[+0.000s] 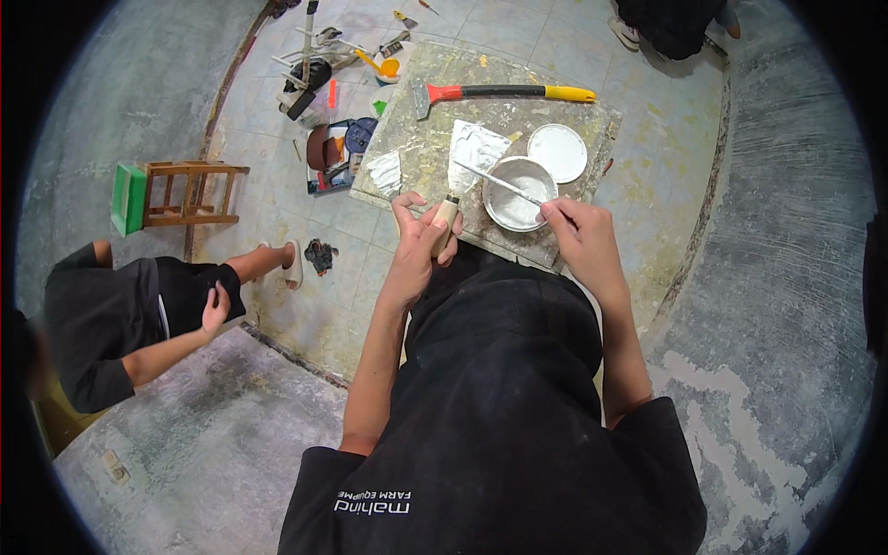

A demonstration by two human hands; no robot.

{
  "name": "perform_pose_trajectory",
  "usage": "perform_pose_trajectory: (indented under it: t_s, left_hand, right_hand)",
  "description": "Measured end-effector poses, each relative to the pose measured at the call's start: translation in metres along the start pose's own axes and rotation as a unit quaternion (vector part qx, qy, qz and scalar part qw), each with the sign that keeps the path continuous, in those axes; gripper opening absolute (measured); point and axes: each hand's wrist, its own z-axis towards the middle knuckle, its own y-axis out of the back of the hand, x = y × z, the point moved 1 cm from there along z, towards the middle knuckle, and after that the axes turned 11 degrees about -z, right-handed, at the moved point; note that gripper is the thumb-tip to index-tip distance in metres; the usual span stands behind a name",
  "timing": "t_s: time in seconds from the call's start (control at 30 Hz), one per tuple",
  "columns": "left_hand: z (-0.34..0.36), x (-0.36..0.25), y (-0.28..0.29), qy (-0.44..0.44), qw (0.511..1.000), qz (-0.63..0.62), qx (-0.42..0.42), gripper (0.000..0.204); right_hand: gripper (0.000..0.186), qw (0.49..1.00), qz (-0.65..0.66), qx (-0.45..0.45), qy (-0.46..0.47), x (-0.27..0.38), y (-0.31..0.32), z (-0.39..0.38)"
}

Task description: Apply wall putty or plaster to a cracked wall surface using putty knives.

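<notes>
My left hand (425,231) grips the pale wooden handle (448,217) of a putty knife, whose broad blade (474,148) is coated in white paste. My right hand (583,236) holds a pale stick (490,176) lying across and into a round tub (519,209) of white paste. A white lid (557,154) lies behind the tub on the paint-stained board (416,139). Another white-smeared piece (385,173) is on the board's left side. A long scraper (509,92) with red, black and yellow handle lies across the back of the board.
A tray of tools (335,155), a metal stand (303,69) and an orange scoop (388,67) sit left of the board. A wooden stool (191,192) and green bin (128,199) are farther left. One person (157,324) is at lower left, another (671,18) at top right.
</notes>
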Motion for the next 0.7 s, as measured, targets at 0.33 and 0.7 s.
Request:
perform_pose_trajectory:
  t_s: [0.33,0.7]
  left_hand:
    - [-0.001,-0.002,0.004,0.006,1.0,0.003,0.004,0.027]
    - [-0.003,-0.001,0.016,0.015,0.998,-0.054,-0.012,0.028]
  right_hand:
    - [0.027,0.991,0.106,0.011,-0.077,-0.02,-0.001,0.002]
    - [0.045,0.954,0.236,0.051,-0.176,-0.056,0.01,0.008]
